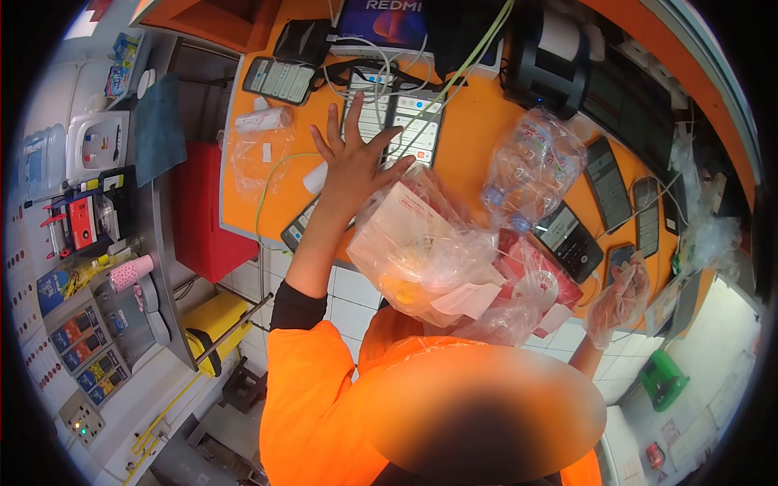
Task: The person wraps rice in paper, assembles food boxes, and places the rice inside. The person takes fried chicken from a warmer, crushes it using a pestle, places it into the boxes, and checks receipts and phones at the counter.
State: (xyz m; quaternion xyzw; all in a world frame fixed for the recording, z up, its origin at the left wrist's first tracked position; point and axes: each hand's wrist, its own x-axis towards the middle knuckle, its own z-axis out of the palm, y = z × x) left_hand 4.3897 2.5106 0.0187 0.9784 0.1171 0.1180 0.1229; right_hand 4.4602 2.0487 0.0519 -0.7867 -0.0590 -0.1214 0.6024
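Note:
My left hand (352, 166) is open, its fingers spread above two lit phones (417, 121) that lie side by side. Just right of its wrist, a clear plastic bag with a paper bag (397, 231) inside rests at the near edge of the table (462, 109). A red and white package (539, 271) in clear plastic sits beside it. My right hand (620, 300) is at the right, by the table's near edge, covered by clear crinkled plastic. Its fingers are too unclear to tell whether they grip anything. A large black phone (567, 241) lies nearest to it.
Wrapped plastic bottles (539, 154) lie on the table's right half, near more phones (608, 182). A black printer (551, 65) and a REDMI box (381, 20) stand behind. Cables cross the phones. A red bin (211, 215) is at the left.

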